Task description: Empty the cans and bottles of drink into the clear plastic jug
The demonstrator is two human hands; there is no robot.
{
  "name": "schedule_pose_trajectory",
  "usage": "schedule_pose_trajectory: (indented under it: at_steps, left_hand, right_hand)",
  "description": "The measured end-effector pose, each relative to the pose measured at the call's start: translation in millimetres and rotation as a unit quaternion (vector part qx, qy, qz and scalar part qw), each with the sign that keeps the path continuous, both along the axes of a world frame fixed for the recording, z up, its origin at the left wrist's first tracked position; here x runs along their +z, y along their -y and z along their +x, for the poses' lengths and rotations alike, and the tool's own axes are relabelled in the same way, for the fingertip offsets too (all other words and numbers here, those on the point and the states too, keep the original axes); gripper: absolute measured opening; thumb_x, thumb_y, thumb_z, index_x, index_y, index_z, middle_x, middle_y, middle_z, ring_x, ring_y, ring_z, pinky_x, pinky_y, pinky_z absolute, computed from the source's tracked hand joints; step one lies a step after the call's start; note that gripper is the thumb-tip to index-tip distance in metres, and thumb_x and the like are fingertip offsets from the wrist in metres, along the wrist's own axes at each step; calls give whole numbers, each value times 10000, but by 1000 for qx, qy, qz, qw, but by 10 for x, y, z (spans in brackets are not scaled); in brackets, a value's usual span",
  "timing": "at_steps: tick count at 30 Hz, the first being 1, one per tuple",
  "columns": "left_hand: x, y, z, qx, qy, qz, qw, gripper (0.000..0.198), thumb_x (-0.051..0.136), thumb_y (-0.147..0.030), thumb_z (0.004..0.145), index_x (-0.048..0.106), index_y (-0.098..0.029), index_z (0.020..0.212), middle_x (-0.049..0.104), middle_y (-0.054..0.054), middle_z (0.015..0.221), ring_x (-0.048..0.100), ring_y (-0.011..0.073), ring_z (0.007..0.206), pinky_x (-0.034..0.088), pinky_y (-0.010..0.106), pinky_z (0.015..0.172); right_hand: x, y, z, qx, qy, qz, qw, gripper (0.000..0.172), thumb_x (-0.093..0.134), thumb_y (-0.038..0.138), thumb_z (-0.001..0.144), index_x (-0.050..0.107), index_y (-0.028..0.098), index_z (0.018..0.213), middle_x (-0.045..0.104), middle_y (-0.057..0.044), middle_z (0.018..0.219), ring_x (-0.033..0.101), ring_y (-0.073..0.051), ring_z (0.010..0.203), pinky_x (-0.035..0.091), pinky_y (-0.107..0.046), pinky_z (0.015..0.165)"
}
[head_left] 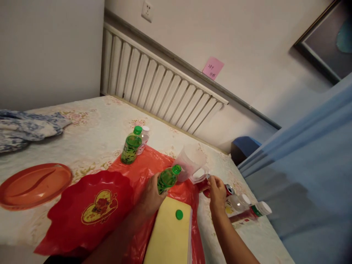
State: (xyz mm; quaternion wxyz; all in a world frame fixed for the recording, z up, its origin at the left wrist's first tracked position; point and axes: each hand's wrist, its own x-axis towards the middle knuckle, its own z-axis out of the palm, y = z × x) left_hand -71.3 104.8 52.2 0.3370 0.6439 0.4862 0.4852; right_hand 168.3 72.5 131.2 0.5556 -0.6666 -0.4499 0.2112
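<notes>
My left hand (151, 198) is closed around a green plastic bottle (167, 179), which has no cap and tilts to the right towards a translucent pitcher (187, 163). My right hand (217, 190) has its fingers curled together beside the pitcher's handle and a red drink can (202, 186); what they hold, if anything, is hidden. A green bottle cap (179, 214) lies on a yellow book-like block (169, 234). Under these spreads a red plastic sheet (154, 161). A second green bottle (131, 148), capped, stands farther back with a white-capped clear bottle (144, 139) behind it.
A scalloped red tray (68, 209) and an orange oval plate (35, 183) are at left. Another can (229, 189), a clear bottle (236, 201) and a bottle of dark red liquid (251, 212) are at right. Bundled cloth (27, 128) lies far left.
</notes>
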Motion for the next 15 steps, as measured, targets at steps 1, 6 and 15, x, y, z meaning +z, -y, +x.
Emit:
schedule_pose_trajectory:
  at_steps: [1,6,15]
  left_hand:
    - [-10,-4,1,-2,0,3,1000,569,630,-163,715,450,-159,1256,599,112,1173,582,249,1104,484,410,946]
    - [-19,-11,-1,-4,5,-1,1000,569,638,-160,710,450,-147,1246,598,127,1178,585,254,1106,484,424,948]
    - [42,14,-24,-13,12,-15,1000,573,647,-102,672,468,-160,1213,610,106,1144,586,246,1083,483,420,949]
  right_hand:
    - [-47,91,-28,-21,20,-8,1000,284,559,471,774,574,219,905,586,30,699,529,-157,623,411,-262,561]
    - [-421,509,-364,129,116,-113,978,223,678,244,629,659,203,847,602,17,706,539,-168,604,438,-282,571]
    - [-544,536,-576,181,231,-111,950,176,605,161,650,671,206,807,617,-26,780,579,-212,718,468,-333,679]
